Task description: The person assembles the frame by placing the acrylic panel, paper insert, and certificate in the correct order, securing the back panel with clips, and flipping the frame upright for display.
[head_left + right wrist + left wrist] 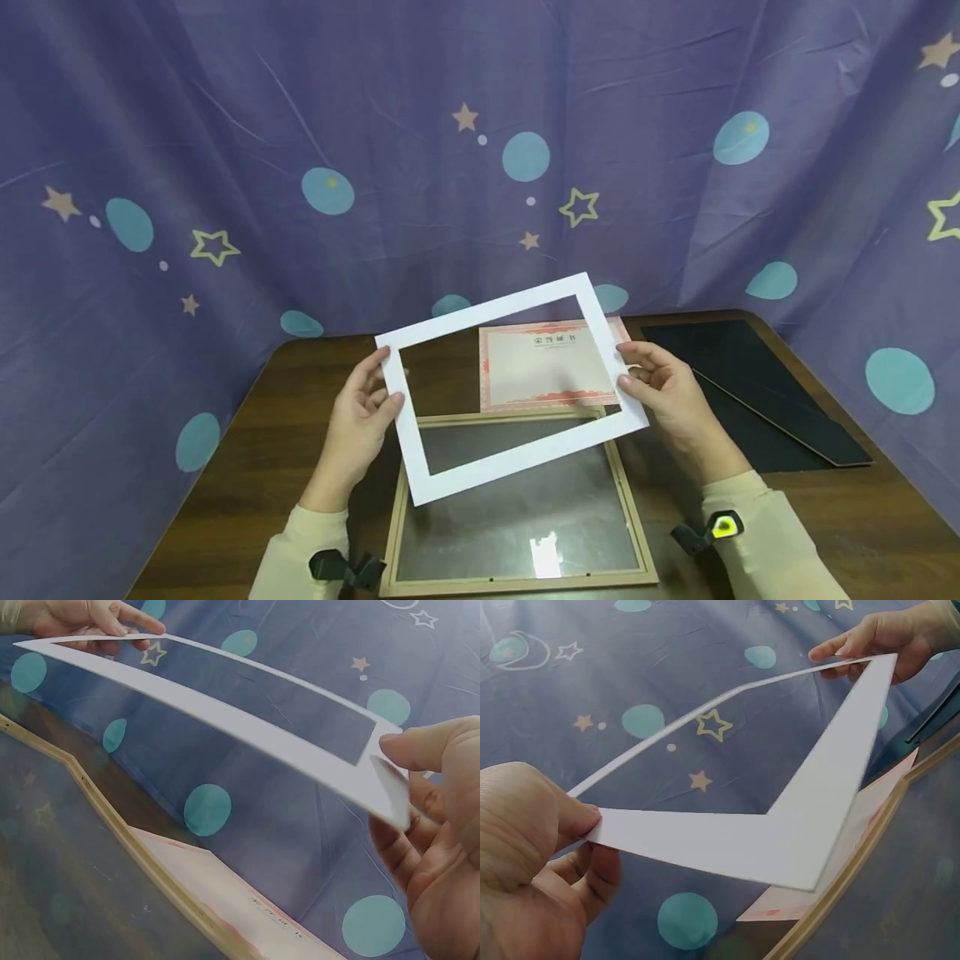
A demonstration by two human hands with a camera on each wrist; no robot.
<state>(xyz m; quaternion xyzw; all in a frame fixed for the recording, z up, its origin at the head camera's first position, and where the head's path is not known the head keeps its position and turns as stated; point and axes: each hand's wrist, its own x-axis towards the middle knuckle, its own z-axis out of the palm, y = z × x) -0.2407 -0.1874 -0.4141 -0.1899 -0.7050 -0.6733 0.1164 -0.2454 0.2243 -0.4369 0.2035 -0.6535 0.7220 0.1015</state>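
A white rectangular picture mat (502, 465) with a cut-out middle is held up in the air, tilted so its right side is higher. My left hand (358, 421) pinches its left border between thumb and fingers. On the opposite border, my right hand (667, 396) pinches it the same way. Both wrist views show the mat from the side, its border (705, 836) thin and slightly bent. Below it a light wooden picture frame (517, 585) with a clear pane lies flat on the table. Part of the frame's far side is hidden behind the mat.
Behind the frame lies a certificate (540, 367) with a pink-red border. A black backing board (750, 392) with a stand flap rests at the right of the brown wooden table (247, 467). A purple patterned curtain (420, 150) hangs at the back and sides.
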